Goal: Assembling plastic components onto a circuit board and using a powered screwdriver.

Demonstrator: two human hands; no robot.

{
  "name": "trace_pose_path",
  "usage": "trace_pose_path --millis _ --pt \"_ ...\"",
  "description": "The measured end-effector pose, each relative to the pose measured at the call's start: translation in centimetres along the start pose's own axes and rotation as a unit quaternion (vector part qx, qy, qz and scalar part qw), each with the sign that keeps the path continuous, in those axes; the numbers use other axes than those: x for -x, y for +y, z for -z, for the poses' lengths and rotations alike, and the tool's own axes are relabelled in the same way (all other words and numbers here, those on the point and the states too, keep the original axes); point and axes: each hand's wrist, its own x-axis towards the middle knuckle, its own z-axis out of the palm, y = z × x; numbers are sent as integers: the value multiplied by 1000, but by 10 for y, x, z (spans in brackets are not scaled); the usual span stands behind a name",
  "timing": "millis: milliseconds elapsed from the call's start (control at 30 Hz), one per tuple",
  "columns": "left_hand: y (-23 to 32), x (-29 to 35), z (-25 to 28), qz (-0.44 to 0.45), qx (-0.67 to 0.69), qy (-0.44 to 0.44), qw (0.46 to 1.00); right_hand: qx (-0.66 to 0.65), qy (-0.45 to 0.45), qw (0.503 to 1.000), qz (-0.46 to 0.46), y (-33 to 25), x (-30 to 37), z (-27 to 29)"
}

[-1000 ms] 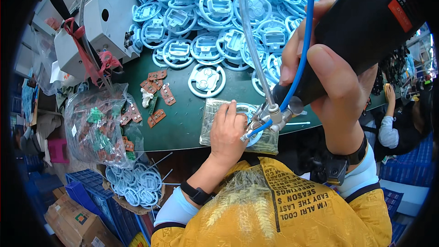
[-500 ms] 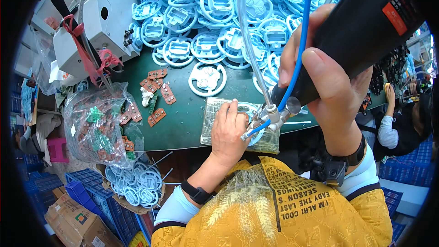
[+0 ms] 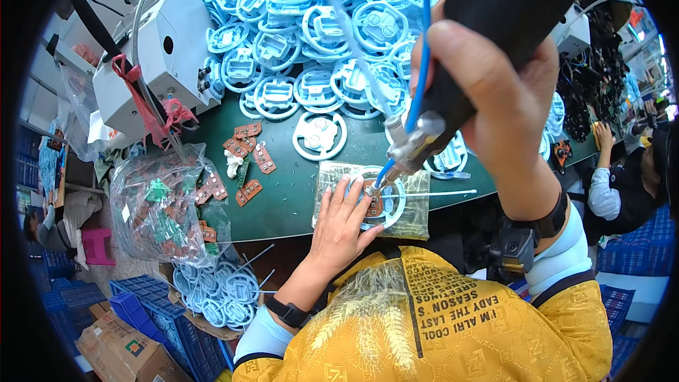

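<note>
- Head view: clear bag (image 3: 152,205) of boards, well left of the worked blue wheel (image 3: 401,205).
- Loose brown boards (image 3: 264,159), between bag and wheel.
- Left hand (image 3: 339,223), palm down, fingers spread on the wheel's left side, clasping nothing.
- Wheel itself, flat on a yellowish pad (image 3: 417,223).
- Right hand (image 3: 488,85), raised right of the wheel, wrapped tightly round a black driver (image 3: 509,21) slanting toward it, blocking sight of wheels behind.

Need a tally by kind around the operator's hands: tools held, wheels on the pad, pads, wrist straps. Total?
Black handheld tool, in the right hand: 1
Light-blue wheel, under the left hand: 1
Plastic-wrapped pad, under that wheel: 1
Black wrist straps, one per arm: 2
Total: 5
</note>
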Motion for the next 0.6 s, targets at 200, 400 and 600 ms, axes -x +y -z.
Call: trace_pose_path --millis 200,400,600 --pt "-1 -1 -2 6 -5 5 1000 45 -9 998 42 29 5 -4" --pt "-3 0 -3 12 -6 8 1000 16 -1 1000 11 33 4 -7" --pt "-3 0 -3 13 -4 9 1000 57 -9 998 19 35 4 -9"
